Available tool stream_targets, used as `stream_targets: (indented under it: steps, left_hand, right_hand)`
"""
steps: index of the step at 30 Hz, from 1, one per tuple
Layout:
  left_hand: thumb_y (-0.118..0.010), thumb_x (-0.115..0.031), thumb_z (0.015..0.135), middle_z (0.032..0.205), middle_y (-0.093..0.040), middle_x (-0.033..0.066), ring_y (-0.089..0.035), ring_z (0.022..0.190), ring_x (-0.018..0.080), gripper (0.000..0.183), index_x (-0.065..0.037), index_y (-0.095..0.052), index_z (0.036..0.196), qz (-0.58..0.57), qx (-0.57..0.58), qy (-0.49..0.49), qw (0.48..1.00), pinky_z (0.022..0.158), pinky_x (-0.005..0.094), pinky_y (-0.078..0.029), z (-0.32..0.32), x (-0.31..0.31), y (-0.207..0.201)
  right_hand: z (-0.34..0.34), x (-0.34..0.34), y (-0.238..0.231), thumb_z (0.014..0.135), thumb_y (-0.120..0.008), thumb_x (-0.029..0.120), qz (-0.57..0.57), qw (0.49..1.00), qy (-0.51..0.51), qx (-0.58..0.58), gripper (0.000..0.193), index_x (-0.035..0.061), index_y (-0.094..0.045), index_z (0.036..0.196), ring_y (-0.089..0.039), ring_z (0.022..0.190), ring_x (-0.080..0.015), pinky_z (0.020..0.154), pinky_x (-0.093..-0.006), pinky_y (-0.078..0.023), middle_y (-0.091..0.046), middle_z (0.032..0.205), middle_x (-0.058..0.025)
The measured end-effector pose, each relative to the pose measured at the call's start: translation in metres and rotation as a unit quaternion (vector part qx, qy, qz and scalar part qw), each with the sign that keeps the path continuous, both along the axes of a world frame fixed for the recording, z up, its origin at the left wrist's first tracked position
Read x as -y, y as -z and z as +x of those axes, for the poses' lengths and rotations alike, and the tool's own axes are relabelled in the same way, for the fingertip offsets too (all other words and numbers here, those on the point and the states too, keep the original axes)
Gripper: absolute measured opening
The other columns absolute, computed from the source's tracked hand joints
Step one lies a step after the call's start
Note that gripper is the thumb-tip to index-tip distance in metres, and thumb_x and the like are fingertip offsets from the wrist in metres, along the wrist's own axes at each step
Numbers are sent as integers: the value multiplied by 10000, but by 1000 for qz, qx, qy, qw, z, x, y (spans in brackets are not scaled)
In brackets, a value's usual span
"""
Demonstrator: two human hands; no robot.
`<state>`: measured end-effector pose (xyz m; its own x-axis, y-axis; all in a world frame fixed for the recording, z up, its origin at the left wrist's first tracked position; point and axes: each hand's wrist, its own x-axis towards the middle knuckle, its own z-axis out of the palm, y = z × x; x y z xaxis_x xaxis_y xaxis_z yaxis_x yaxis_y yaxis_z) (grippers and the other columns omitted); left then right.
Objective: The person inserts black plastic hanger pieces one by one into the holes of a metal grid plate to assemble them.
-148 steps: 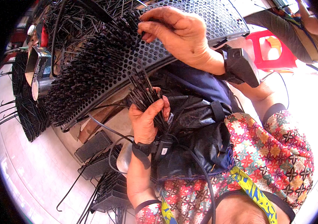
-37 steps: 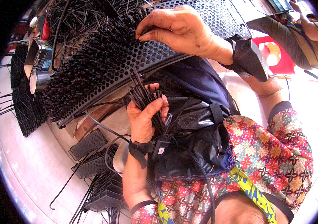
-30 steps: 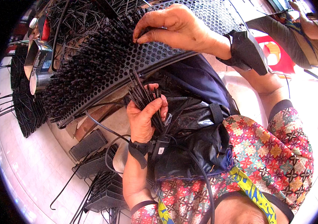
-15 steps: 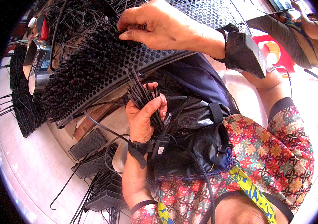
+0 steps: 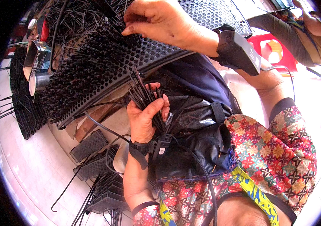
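Note:
My left hand is closed around a bundle of thin black sticks, their upper ends fanning out below the near edge of a black perforated tray. Many short black sticks stand upright and close together in the holes on the tray's left part. My right hand is over the tray beside the edge of these standing sticks. Its thumb and fingers are pinched together, and whatever lies between them cannot be made out against the dark sticks.
Loose black sticks lie heaped behind the tray. At left are a metal can, a box and more black sticks. Black perforated racks stand low on the floor. Another person's leg and a red stool appear at right.
My right wrist has shifted a little left, and its pinched fingers have moved slightly over the tray. My left hand and its bundle stay almost still.

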<state>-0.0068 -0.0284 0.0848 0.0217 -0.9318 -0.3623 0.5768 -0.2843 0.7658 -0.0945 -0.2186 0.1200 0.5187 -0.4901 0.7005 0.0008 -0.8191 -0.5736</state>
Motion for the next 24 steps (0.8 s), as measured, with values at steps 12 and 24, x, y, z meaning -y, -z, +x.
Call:
stream_targets:
  steps: [12, 24]
  left_hand:
    - [-599, -67, 709, 714, -549, 125, -477, 471, 156, 367, -16, -478, 1051, 4, 18, -8, 1000, 393, 242, -367, -1, -1, -1]
    - [-626, -48, 701, 747, -577, 138, -509, 511, 172, 344, 9, -491, 1012, -43, -59, 78, 994, 441, 248, -386, 0, -3, -7]
  right_hand:
    - [-4, -6, 15, 665, -637, 245, -259, 963, 59, -47, 241, 47, -501, 694, -524, 588, -285, 491, -359, -452, -524, 662, -103]
    - [-29, -75, -11, 748, -638, 221, 502, 841, -122, -158, 247, 21, -593, 886, -581, 547, -145, 494, -225, -452, -622, 703, -71]
